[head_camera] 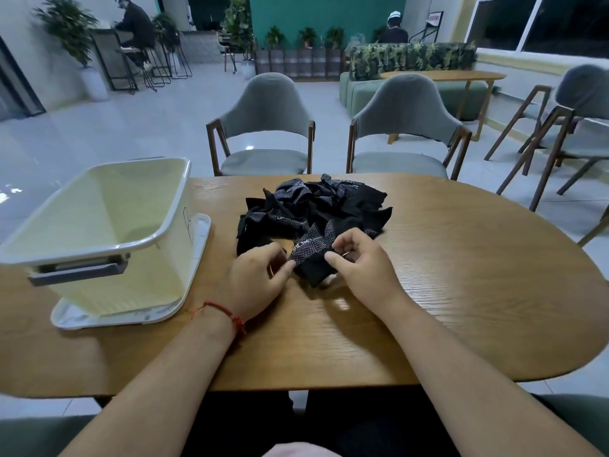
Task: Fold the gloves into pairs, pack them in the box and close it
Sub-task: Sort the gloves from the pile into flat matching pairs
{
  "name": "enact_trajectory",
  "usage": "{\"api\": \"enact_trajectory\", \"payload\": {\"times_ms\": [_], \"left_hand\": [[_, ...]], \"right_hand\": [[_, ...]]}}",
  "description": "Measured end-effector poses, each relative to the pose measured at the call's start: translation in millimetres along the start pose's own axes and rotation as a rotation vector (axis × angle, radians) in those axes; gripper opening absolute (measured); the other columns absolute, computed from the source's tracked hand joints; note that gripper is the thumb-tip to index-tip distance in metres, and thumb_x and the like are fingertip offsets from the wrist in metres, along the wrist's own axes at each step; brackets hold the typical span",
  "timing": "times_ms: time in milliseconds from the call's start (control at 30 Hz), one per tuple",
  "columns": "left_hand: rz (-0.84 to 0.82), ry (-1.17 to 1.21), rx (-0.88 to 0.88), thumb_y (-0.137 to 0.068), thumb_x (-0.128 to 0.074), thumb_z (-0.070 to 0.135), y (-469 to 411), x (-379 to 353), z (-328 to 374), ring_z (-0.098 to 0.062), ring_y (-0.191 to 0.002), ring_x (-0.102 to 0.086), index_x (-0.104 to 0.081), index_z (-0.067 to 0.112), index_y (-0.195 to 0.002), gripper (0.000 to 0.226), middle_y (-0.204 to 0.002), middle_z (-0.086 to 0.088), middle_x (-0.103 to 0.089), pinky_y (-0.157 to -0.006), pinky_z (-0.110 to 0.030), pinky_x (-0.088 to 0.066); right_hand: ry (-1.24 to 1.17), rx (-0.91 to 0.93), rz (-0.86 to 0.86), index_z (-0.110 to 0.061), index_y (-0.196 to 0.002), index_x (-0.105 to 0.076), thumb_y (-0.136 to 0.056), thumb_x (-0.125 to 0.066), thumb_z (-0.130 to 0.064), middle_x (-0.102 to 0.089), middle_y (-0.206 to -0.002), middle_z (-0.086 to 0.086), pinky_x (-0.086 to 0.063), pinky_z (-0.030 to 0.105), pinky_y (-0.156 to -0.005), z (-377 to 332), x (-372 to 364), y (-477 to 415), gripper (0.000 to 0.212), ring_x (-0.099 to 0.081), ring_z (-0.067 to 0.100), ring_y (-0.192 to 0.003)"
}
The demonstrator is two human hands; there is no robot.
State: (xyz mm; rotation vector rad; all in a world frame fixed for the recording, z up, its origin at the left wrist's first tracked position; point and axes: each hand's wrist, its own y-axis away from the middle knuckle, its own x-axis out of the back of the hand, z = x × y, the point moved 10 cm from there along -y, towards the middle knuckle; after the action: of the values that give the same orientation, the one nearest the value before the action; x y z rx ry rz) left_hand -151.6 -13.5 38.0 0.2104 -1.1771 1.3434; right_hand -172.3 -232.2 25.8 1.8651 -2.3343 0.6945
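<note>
While both your hands are down at the near edge of the pile, here's how it sits. Your left hand (257,278), the one with the red string (227,313) on its wrist, has a narrow grip pinching the left edge of one dotted black glove (309,258). Your right hand (359,262) pinches that same glove's right side, fingers curled in. The glove lies on the counter (461,291), touching the rest of the gloves (313,209), which are a crumpled heap around the middle. Off to the left the box (138,285) stands open on top of its lid (201,232), near the heap but not touching it. Two grey chairs (263,127) face you across the counter.
</note>
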Motion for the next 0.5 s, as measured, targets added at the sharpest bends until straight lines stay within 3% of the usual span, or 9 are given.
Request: {"api": "enact_trajectory", "payload": {"times_ms": [100, 200, 267, 300, 367, 433, 500], "left_hand": [[-0.120, 0.217, -0.028, -0.101, -0.060, 0.045, 6, -7, 12, -0.013, -0.059, -0.060, -0.070, 0.019, -0.073, 0.040, -0.063, 0.003, -0.065, -0.058, -0.037, -0.048], [-0.231, 0.400, -0.014, -0.104, -0.058, 0.043, 10, -11, 24, -0.018, -0.065, -0.063, -0.079, 0.022, -0.081, 0.038, -0.068, 0.003, -0.068, -0.065, -0.039, -0.050], [-0.326, 0.438, -0.065, -0.106, -0.058, 0.039, 12, -18, 39, -0.012, -0.070, -0.060, -0.076, 0.025, -0.082, 0.032, -0.073, 0.006, -0.064, -0.069, -0.038, -0.048], [-0.376, 0.435, -0.093, -0.106, -0.059, 0.037, 14, -22, 44, -0.008, -0.076, -0.060, -0.073, 0.024, -0.086, 0.028, -0.079, 0.008, -0.064, -0.072, -0.037, -0.048], [-0.458, 0.352, -0.145, -0.107, -0.058, 0.040, 16, -34, 50, -0.004, -0.102, -0.064, -0.073, 0.028, -0.116, 0.021, -0.108, 0.014, -0.070, -0.091, -0.030, -0.051], [-0.484, 0.186, -0.206, -0.108, -0.050, 0.049, 18, -44, 51, -0.005, -0.123, -0.058, -0.060, 0.033, -0.141, 0.038, -0.135, 0.014, -0.063, -0.106, -0.030, -0.046], [-0.466, 0.058, -0.214, -0.107, -0.044, 0.056, 17, -51, 48, -0.011, -0.130, -0.053, -0.050, 0.034, -0.149, 0.048, -0.146, 0.009, -0.056, -0.110, -0.037, -0.045]], "right_hand": [[-0.230, -0.064, -0.050, -0.026, -0.099, -0.072, -0.097, -0.076, -0.012, -0.070, -0.095, 0.001, -0.061, 0.032, -0.070, 0, -5, -1, 0.015, -0.070, 0.015, -0.085], [-0.543, -0.136, -0.096, -0.023, -0.105, -0.079, -0.100, -0.069, 0.001, -0.071, -0.098, 0.000, -0.059, 0.027, -0.079, -5, -14, 1, 0.027, -0.070, 0.012, -0.096], [-0.696, -0.157, -0.129, -0.022, -0.108, -0.081, -0.101, -0.066, 0.005, -0.074, -0.104, 0.001, -0.058, 0.026, -0.085, -8, -19, 1, 0.032, -0.071, 0.014, -0.103], [-0.753, -0.171, -0.141, -0.020, -0.109, -0.082, -0.101, -0.064, 0.006, -0.076, -0.106, 0.002, -0.058, 0.026, -0.085, -10, -20, 2, 0.032, -0.072, 0.014, -0.105], [-0.845, -0.212, -0.163, -0.015, -0.111, -0.080, -0.102, -0.062, 0.006, -0.077, -0.109, 0.007, -0.059, 0.025, -0.085, -12, -21, 4, 0.029, -0.073, 0.016, -0.105], [-0.921, -0.256, -0.208, -0.012, -0.112, -0.079, -0.101, -0.061, 0.006, -0.077, -0.109, 0.010, -0.061, 0.024, -0.085, -15, -25, 7, 0.028, -0.074, 0.017, -0.101], [-0.971, -0.290, -0.251, -0.009, -0.111, -0.078, -0.099, -0.062, 0.005, -0.076, -0.106, 0.010, -0.061, 0.023, -0.084, -18, -28, 10, 0.024, -0.074, 0.016, -0.097]]}}
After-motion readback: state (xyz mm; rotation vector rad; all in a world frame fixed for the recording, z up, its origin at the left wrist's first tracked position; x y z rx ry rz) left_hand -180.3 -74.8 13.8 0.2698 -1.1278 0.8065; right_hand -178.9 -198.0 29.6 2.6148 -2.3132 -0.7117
